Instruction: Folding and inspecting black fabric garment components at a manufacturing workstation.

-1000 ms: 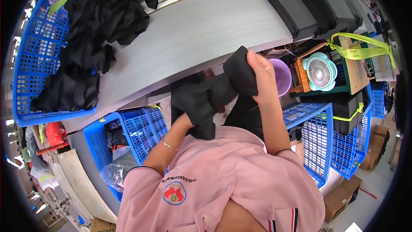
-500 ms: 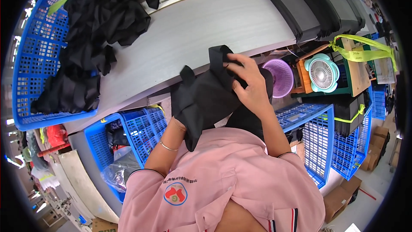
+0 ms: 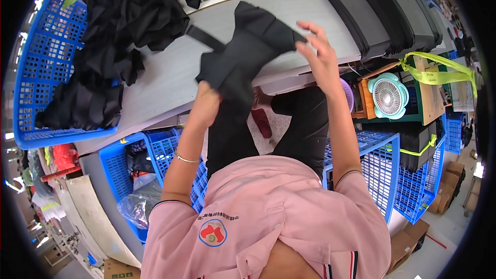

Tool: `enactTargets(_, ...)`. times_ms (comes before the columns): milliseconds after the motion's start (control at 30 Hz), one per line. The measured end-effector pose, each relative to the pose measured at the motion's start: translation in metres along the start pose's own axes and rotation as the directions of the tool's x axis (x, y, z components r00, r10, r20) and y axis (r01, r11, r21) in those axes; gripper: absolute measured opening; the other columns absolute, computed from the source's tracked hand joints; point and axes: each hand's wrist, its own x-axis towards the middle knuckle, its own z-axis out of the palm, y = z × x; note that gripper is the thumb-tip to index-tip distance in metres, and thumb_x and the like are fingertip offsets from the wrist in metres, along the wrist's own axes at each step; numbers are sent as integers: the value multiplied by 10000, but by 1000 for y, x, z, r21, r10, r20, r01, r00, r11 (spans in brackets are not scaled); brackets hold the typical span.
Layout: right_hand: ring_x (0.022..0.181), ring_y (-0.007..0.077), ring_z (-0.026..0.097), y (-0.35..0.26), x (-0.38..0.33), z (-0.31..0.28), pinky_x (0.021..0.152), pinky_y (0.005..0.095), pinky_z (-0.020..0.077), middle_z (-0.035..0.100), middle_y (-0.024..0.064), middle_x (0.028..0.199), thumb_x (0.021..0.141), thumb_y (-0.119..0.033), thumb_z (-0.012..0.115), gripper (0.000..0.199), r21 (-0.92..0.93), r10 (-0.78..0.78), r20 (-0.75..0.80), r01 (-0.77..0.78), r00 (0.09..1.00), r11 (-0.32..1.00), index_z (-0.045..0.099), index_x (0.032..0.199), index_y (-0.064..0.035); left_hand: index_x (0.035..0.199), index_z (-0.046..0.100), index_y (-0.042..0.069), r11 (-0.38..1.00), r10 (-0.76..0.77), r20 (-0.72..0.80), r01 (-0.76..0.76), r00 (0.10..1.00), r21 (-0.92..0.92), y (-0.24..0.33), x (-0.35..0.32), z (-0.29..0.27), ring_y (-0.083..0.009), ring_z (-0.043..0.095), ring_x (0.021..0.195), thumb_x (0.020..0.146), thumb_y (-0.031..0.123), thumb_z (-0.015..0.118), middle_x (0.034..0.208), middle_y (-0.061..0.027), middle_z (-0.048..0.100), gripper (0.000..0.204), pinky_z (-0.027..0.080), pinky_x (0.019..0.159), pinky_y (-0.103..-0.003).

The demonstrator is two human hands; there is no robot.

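A black fabric piece with a narrow strap-like end sticking out to the left is stretched out over the front edge of the grey table. My left hand grips its lower left part from beneath, and the cloth hides most of those fingers. At its right corner, my right hand pinches the fabric between thumb and fingers, with the index finger raised away. To the left, a heap of similar black fabric pieces spills from a blue basket onto the table.
Stacks of dark flat pieces stand at the table's far right. A purple basket and a teal fan sit below them. Blue crates flank my legs, a plastic bag hanging at the left one.
Both hands have risen and moved forward from my lap to above the table. The fabric piece, bunched before, is now spread between them, and my legs show below.
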Motion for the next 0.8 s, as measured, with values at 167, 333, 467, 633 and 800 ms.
enactTargets(167,1082,242,571,50,-2,24,937,339,448,558,142,1274,904,-130,677,280,-260,14,-392,-125,920,958,628,1156,-18,1129,651,-30,946,322,-24,-322,946,-18,26,-55,37,-176,655,991,981,107,557,1080,-146,675,222,514,927,-318)
enactTargets(333,885,150,597,10,-49,68,820,291,477,632,83,1094,911,-144,681,297,144,369,-403,-340,838,929,615,1171,-15,892,684,25,701,691,-232,-713,685,-18,116,-156,72,-183,648,790,921,60,621,862,-98,677,78,524,746,-297)
enactTargets(467,865,127,596,-11,-50,102,783,268,479,647,67,1034,891,-140,702,342,188,306,-306,-258,902,948,597,1194,-22,672,577,103,693,293,-609,-602,737,-395,166,-275,140,-113,586,637,870,134,647,710,-11,653,212,443,593,-225)
enactTargets(633,883,133,609,-31,-19,120,806,270,490,661,72,1061,855,-113,728,407,181,352,-73,-335,933,925,583,1215,10,580,432,150,308,515,-595,-781,617,-544,193,-213,140,-106,468,521,848,136,635,593,15,545,337,374,504,-216)
enactTargets(800,930,141,644,-7,-11,105,850,264,499,681,51,1049,816,-54,720,420,584,570,186,-557,800,591,598,1211,25,618,511,158,-62,805,-507,-805,309,-589,161,-174,113,-129,520,576,849,199,645,646,23,606,270,407,508,-236)
